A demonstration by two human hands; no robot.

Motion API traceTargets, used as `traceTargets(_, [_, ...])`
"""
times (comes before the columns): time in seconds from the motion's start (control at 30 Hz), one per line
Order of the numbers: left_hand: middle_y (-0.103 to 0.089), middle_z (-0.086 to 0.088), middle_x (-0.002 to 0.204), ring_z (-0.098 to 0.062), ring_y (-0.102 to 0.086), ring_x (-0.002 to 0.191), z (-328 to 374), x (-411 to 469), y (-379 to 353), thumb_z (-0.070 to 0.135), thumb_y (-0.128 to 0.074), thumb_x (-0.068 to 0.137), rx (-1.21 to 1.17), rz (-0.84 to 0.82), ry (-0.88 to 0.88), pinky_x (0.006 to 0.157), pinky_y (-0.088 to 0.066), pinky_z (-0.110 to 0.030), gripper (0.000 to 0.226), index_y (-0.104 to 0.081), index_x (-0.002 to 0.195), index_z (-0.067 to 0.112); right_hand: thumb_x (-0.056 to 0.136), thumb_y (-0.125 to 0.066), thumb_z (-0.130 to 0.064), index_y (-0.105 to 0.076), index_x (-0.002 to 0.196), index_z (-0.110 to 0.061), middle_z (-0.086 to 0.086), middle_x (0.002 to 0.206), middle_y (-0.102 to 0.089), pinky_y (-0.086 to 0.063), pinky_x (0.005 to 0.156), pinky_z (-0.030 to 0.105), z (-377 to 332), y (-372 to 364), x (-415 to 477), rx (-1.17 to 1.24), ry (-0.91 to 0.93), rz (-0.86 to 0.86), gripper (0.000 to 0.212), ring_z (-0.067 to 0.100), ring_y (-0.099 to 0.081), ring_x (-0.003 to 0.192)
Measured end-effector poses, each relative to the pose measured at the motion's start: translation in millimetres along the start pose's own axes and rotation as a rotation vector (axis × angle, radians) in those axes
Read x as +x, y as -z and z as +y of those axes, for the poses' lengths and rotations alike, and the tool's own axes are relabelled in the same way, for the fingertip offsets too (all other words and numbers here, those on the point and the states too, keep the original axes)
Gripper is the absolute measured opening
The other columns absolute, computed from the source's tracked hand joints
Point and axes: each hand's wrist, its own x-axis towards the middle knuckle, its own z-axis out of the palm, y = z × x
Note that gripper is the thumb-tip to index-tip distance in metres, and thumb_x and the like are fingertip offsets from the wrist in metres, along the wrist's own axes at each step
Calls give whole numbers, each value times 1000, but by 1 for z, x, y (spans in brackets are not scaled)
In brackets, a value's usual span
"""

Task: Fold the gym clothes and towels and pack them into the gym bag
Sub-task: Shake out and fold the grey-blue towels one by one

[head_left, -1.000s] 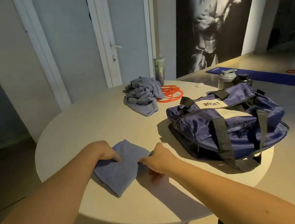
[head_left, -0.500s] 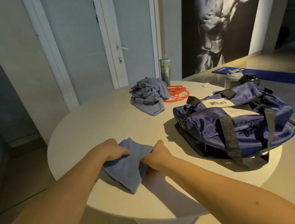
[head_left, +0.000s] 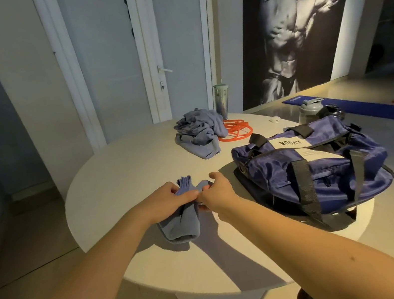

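Observation:
A folded blue-grey towel (head_left: 181, 224) lies near the front of the round white table (head_left: 122, 178), bunched into a narrow bundle. My left hand (head_left: 170, 198) grips its upper part from the left. My right hand (head_left: 215, 192) pinches the same upper edge from the right, fingertips meeting the left hand. A navy gym bag (head_left: 310, 169) with black straps sits on the table to the right, its zip closed as far as I can see. A heap of unfolded blue-grey clothes (head_left: 199, 133) lies at the far side of the table.
An orange resistance band (head_left: 237, 130) lies beside the clothes heap, with a tall tumbler (head_left: 221, 101) behind it. A shaker bottle (head_left: 311, 109) stands behind the bag. A blue mat (head_left: 367, 106) lies on the floor at right. A white door is behind the table.
My hands have come together, and the towel that lay flat and wide is now gathered into a narrower bundle, its upper end lifted between both hands.

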Motion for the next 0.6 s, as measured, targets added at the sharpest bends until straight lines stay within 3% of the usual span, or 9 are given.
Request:
traceTargets(0.1, [-62,2,115,-18,-63,105,12,-3,-3,83,-69,60,-35,-7,-37,97,-54,-43,87,-50,123,27,87,-67,8,-26,154,-11,9,112,-53,-60,87,48,-13,21,-4,51,24,5,81,24,-59,90])
traceTargets(0.23, [-60,0,114,-17,-63,102,47,0,-13,50,-80,79,-72,3,-148,89,-56,-36,61,-47,124,24,80,-74,9,-38,147,-9,9,99,-58,-59,84,57,-26,53,-6,21,118,35,78,35,-68,98])
traceTargets(0.37, [-65,-3,108,-21,-66,97,99,17,-23,32,-77,84,-121,62,-243,86,-58,-40,44,-52,120,24,86,-68,6,-51,132,-8,9,98,-64,-64,71,45,-38,101,-5,96,226,104,51,31,-72,86])
traceTargets(0.43, [-67,-2,96,-22,-66,88,126,31,-32,24,-76,82,-136,129,-275,79,-57,-41,32,-58,108,21,90,-58,11,-53,126,-8,14,106,-65,-63,62,35,-42,132,-4,189,272,136,41,25,-70,82])
traceTargets(0.5, [-61,2,73,-20,-57,71,154,45,-44,18,-71,82,-195,184,-287,64,-47,-34,14,-57,83,17,90,-52,15,-55,117,-9,12,104,-64,-63,62,32,-39,170,4,142,329,206,37,21,-68,82])
traceTargets(0.6, [-45,3,63,-16,-42,61,200,66,-66,21,-66,89,-323,222,-261,57,-30,-31,29,-43,72,18,86,-52,13,-58,109,-12,9,103,-67,-63,78,42,-27,235,23,-182,407,325,35,22,-68,87])
